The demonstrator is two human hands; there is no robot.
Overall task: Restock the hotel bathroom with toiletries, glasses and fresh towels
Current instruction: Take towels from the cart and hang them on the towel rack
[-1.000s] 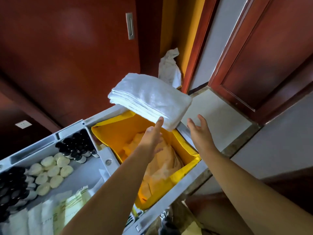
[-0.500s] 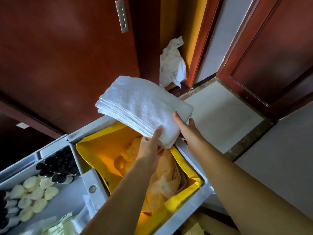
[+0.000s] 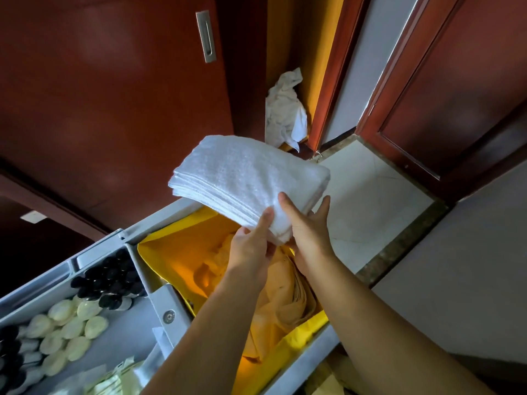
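A stack of folded white towels hangs in the air above the yellow bag of the grey housekeeping cart. My left hand grips the stack's near corner, thumb on top and fingers underneath. My right hand holds the same corner from the right, index finger laid over the top and the other fingers below. Small black-capped bottles and pale wrapped soaps fill the cart's tray compartments at lower left.
A crumpled white cloth lies on the floor by a red-brown wooden door frame. A dark wooden sliding door with a metal pull stands behind the cart. Pale tiled floor opens to the right, beside another wooden door.
Both hands have closed on the towel stack: a second ago my right hand was apart from it, now it holds the near corner beside my left. The stack has tilted slightly.
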